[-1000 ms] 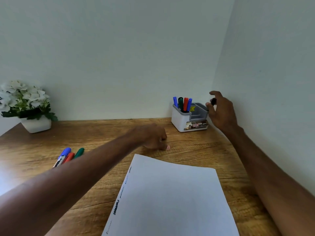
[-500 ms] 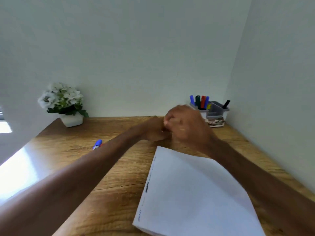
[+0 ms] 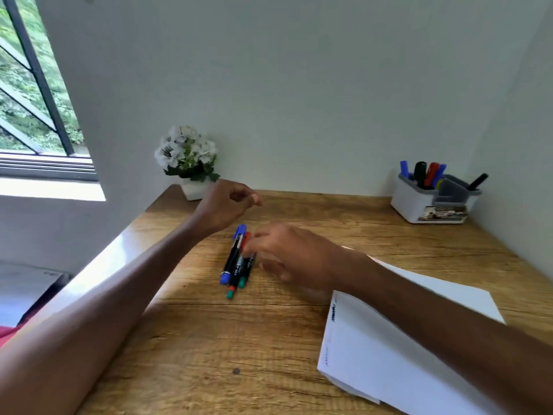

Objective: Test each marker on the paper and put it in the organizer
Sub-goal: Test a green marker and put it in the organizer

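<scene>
The left hand (image 3: 227,205) hangs just above the table (image 3: 209,339), behind the loose markers (image 3: 236,265), its forearm stretched in from the lower left. Its fingers (image 3: 254,199) are loosely curled, with the thumb near the forefinger, and hold nothing. The right hand (image 3: 290,256) reaches in from the right of the loose markers, palm down and wrist low. Its fingertips (image 3: 254,239) meet the cap end of the bundle, but they are blurred, so I cannot tell whether they pinch a marker or only touch it.

The loose markers lie side by side, touching, with their caps pointing away from the person. Bare wood lies in front of them and to their left, as far as the table's glossy left edge. The paper (image 3: 374,354) lies to their right and nearer the person, partly under the right forearm. The organizer (image 3: 419,205) stands far to their right in the back corner, where two walls meet. The flower pot (image 3: 187,157) stands behind them to the left, against the wall, and a window (image 3: 30,85) is farther left.

The table is grained brown wood. The organizer is a white, rounded plastic box with a grey divided insert. It holds several markers upright on its left side and one black marker (image 3: 478,181) leaning at its right. The paper is a flat white sheet.
</scene>
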Demonstrator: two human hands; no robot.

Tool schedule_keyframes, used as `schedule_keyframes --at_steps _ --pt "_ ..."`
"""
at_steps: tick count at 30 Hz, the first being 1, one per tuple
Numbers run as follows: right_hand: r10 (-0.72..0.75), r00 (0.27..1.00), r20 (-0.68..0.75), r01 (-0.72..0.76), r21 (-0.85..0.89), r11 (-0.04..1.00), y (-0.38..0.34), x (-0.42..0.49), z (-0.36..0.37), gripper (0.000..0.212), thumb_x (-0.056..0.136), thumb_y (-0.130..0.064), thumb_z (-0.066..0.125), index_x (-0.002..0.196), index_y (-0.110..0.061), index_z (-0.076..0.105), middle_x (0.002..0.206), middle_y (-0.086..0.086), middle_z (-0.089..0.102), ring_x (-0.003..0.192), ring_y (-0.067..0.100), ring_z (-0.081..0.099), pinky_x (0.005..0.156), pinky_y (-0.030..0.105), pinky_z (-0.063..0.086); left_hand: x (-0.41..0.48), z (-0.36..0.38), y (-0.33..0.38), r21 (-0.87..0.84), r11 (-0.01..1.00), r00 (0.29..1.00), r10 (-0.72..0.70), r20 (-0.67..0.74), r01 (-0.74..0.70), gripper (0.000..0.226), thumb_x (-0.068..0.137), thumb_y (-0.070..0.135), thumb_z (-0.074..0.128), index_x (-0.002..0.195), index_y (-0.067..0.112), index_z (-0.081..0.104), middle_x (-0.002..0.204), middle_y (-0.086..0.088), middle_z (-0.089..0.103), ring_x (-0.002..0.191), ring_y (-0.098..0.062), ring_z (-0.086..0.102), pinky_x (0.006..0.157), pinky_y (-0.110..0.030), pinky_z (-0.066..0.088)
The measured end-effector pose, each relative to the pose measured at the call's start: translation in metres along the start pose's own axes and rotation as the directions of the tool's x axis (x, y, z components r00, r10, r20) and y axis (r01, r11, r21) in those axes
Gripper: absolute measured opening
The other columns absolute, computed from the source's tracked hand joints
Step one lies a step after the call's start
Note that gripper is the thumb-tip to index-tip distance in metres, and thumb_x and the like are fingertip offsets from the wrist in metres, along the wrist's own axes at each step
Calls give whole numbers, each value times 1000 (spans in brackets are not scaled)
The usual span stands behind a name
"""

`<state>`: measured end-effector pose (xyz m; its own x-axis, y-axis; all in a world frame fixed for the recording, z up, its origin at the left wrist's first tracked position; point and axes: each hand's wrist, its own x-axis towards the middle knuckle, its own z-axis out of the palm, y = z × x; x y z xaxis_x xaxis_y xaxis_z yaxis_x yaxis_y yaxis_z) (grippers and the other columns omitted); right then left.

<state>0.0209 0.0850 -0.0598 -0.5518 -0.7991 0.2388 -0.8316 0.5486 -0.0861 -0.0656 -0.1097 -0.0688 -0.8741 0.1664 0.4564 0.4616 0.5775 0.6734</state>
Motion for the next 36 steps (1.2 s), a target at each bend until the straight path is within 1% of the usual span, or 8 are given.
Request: schedule_keyframes --at_steps 10,14,18,23,26,30,33,36 --pt "8 999 39 -3 -125 992 22 -13 -7 29 91 -7 71 116 -21 67 116 -1 65 101 15 63 74 26 48 -13 11 26 55 983 977 166 136 -175 14 94 19 70 104 21 80 101 12 78 96 2 71 91 -31 59" --pt "194 967 -164 -161 191 968 35 -37 -35 18 98 -14 66 116 -19 67 111 -6 71 95 3 65 75 16 52 -21 23 46 -175 965 931 239 277 -195 23 99 8 59 118 13 73 115 4 75 111 -9 69 100 -39 56" --pt "460 827 -325 -125 690 713 43 -64 -59 15 96 -3 67 111 -5 66 101 12 76 90 22 77 69 37 65 -29 39 62 -276 929 875 336 348 -247 25 108 16 46 117 17 70 107 4 74 103 -17 69 90 -42 55" --pt "579 764 -283 -91 842 531 60 -93 -55 20 87 5 74 107 4 70 96 19 78 87 35 78 71 38 66 -37 47 65 -244 949 916 268 299 -198 20 103 28 58 115 22 73 91 7 76 77 -16 71 67 -32 58" --pt "557 777 -294 -173 750 638 71 -104 -54 23 81 -4 83 104 -5 79 92 8 81 82 26 78 75 31 65 -38 46 69 -135 972 948 221 230 -193 22 96 38 64 109 25 77 90 15 77 72 -5 68 61 -25 55" --pt "470 834 -290 -402 264 877 79 -106 -56 22 85 -32 81 106 -29 81 92 -15 79 82 5 72 76 31 61 -44 50 74 98 943 940 301 161 -319 24 96 37 67 110 22 79 96 11 79 79 -4 70 69 -30 56" --pt "304 929 -210 -315 -20 949 66 -99 -47 22 97 -40 65 114 -32 77 93 -13 77 80 7 65 69 31 52 -52 57 83 139 889 894 410 181 -436 21 99 33 65 107 20 78 86 8 76 71 -6 64 64 -27 50" --pt "228 956 -183 -227 26 974 58 -91 -39 22 102 -31 58 101 -18 76 77 -5 70 65 11 56 57 31 41 -56 57 90 160 847 857 475 201 -507 21 102 31 60 111 19 76 81 10 71 66 -6 56 59 -21 42"
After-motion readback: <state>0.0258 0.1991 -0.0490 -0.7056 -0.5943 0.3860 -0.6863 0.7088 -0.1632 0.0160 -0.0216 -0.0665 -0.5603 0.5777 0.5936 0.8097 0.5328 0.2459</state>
